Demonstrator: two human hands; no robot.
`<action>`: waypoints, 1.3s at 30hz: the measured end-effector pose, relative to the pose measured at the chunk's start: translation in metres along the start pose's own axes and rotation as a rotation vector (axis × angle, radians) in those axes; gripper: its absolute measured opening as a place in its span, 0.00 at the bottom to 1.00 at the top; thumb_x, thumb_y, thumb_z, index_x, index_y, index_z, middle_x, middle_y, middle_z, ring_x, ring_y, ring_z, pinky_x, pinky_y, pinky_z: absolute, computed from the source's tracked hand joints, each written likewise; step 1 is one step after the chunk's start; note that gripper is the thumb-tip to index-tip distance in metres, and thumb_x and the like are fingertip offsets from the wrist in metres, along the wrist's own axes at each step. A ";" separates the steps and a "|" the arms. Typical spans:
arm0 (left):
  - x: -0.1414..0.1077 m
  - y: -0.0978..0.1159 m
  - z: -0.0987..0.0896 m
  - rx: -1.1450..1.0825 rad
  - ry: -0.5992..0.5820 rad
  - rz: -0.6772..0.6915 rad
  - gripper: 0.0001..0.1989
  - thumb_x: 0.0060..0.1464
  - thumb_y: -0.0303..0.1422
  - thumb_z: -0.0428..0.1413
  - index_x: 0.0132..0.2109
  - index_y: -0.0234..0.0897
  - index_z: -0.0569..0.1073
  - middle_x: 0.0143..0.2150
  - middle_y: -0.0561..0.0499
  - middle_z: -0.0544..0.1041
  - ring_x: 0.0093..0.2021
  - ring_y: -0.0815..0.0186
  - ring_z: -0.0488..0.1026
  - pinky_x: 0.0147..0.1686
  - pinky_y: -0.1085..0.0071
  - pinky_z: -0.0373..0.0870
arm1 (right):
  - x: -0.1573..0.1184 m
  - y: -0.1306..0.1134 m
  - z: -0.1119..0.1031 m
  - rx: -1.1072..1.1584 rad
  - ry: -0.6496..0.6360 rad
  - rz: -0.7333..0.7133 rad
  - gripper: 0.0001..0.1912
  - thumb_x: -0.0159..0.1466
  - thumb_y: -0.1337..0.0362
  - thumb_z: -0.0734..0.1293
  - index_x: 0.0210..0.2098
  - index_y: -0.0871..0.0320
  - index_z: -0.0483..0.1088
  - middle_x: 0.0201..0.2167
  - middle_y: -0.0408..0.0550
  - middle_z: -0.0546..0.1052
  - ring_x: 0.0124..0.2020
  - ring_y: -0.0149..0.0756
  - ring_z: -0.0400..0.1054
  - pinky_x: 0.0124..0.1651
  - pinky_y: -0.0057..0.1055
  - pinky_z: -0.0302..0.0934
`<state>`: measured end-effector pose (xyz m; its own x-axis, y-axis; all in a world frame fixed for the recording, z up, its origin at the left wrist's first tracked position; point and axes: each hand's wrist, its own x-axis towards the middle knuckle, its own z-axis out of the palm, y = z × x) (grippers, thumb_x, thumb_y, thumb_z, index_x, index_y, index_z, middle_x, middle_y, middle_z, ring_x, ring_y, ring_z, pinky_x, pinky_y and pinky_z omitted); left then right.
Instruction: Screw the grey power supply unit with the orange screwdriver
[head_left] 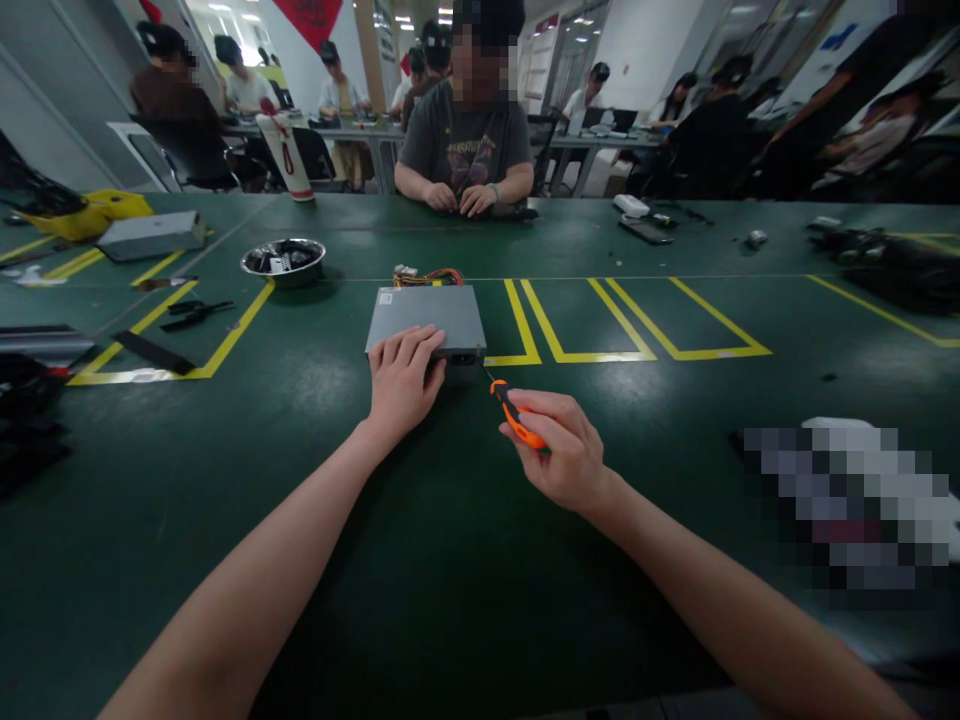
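A grey metal power supply unit (427, 312) lies flat on the green table, a small label on its top and a black socket (461, 358) in its front face. My left hand (403, 375) grips its near edge, fingers over the top and thumb at the front. In my right hand (559, 445) is a screwdriver (517, 415) with an orange and black handle. Its thin tip points at the unit's front right corner; whether it touches a screw I cannot tell. Coloured cables (442, 277) come out behind the unit.
A steel bowl (251, 268) with small parts stands at the back left. Beyond it are another grey metal box (154, 238) and a yellow tool holder (82, 215). Yellow tape (600, 357) marks the table. A person (465, 130) sits opposite. Blurred-out items (847, 500) lie at right.
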<state>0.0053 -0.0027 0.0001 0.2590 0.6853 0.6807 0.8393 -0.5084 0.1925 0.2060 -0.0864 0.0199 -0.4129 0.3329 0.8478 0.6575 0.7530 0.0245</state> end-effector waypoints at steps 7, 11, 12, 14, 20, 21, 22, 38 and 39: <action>0.000 0.000 0.001 0.006 0.015 0.008 0.17 0.56 0.33 0.50 0.53 0.44 0.64 0.54 0.49 0.69 0.55 0.57 0.61 0.52 0.57 0.50 | 0.005 0.001 0.000 -0.011 -0.044 0.001 0.18 0.58 0.74 0.61 0.47 0.55 0.54 0.49 0.54 0.63 0.51 0.40 0.60 0.46 0.42 0.65; 0.000 -0.001 0.002 0.023 0.018 0.012 0.16 0.56 0.33 0.49 0.53 0.44 0.64 0.54 0.49 0.69 0.55 0.57 0.61 0.52 0.57 0.50 | 0.006 0.002 -0.001 -0.118 -0.023 -0.017 0.15 0.58 0.66 0.65 0.42 0.54 0.57 0.43 0.50 0.64 0.45 0.39 0.62 0.40 0.40 0.66; 0.000 -0.001 0.002 0.023 0.017 0.013 0.16 0.56 0.33 0.49 0.52 0.44 0.64 0.54 0.49 0.69 0.55 0.57 0.61 0.52 0.57 0.50 | 0.005 0.002 -0.001 -0.113 -0.020 -0.016 0.15 0.58 0.67 0.65 0.43 0.54 0.57 0.42 0.50 0.64 0.44 0.38 0.63 0.39 0.38 0.66; -0.001 -0.001 0.002 0.024 0.017 0.013 0.16 0.56 0.33 0.49 0.52 0.44 0.64 0.54 0.49 0.69 0.55 0.57 0.61 0.52 0.57 0.50 | 0.004 0.003 -0.001 -0.054 -0.012 0.002 0.16 0.59 0.71 0.63 0.44 0.54 0.57 0.43 0.50 0.66 0.45 0.36 0.63 0.40 0.36 0.66; 0.000 -0.001 0.002 0.048 0.019 0.018 0.16 0.57 0.33 0.49 0.53 0.43 0.64 0.54 0.49 0.69 0.54 0.58 0.62 0.52 0.57 0.51 | 0.000 0.005 0.003 0.080 -0.054 0.004 0.17 0.58 0.76 0.60 0.45 0.56 0.57 0.47 0.52 0.66 0.51 0.38 0.62 0.46 0.40 0.66; 0.000 -0.001 0.001 0.047 0.015 0.017 0.16 0.56 0.33 0.49 0.53 0.44 0.64 0.54 0.49 0.69 0.55 0.57 0.62 0.52 0.57 0.51 | 0.000 0.005 0.003 0.059 -0.071 -0.009 0.16 0.57 0.75 0.61 0.43 0.56 0.58 0.46 0.51 0.67 0.50 0.38 0.63 0.45 0.40 0.66; 0.000 -0.001 0.001 0.046 0.008 0.014 0.16 0.56 0.32 0.49 0.53 0.44 0.64 0.54 0.48 0.69 0.55 0.57 0.61 0.52 0.57 0.51 | 0.001 0.005 0.002 0.021 -0.073 -0.024 0.14 0.57 0.73 0.63 0.41 0.55 0.59 0.45 0.50 0.67 0.49 0.38 0.63 0.44 0.40 0.66; 0.000 0.000 -0.001 0.024 -0.015 0.003 0.16 0.57 0.32 0.48 0.53 0.43 0.64 0.55 0.49 0.68 0.56 0.59 0.60 0.53 0.58 0.51 | 0.004 0.002 0.002 -0.078 0.020 -0.010 0.18 0.54 0.74 0.66 0.40 0.55 0.59 0.44 0.51 0.66 0.47 0.40 0.63 0.42 0.40 0.66; 0.000 0.000 -0.001 0.024 -0.015 0.004 0.16 0.57 0.32 0.48 0.53 0.43 0.64 0.55 0.49 0.68 0.56 0.59 0.61 0.53 0.58 0.51 | 0.003 0.002 0.002 -0.090 0.012 -0.027 0.17 0.54 0.73 0.67 0.40 0.54 0.59 0.43 0.50 0.66 0.46 0.40 0.63 0.41 0.40 0.66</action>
<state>0.0048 -0.0037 0.0007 0.2692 0.6913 0.6706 0.8495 -0.4985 0.1729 0.2049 -0.0825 0.0215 -0.4245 0.3058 0.8522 0.7002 0.7076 0.0948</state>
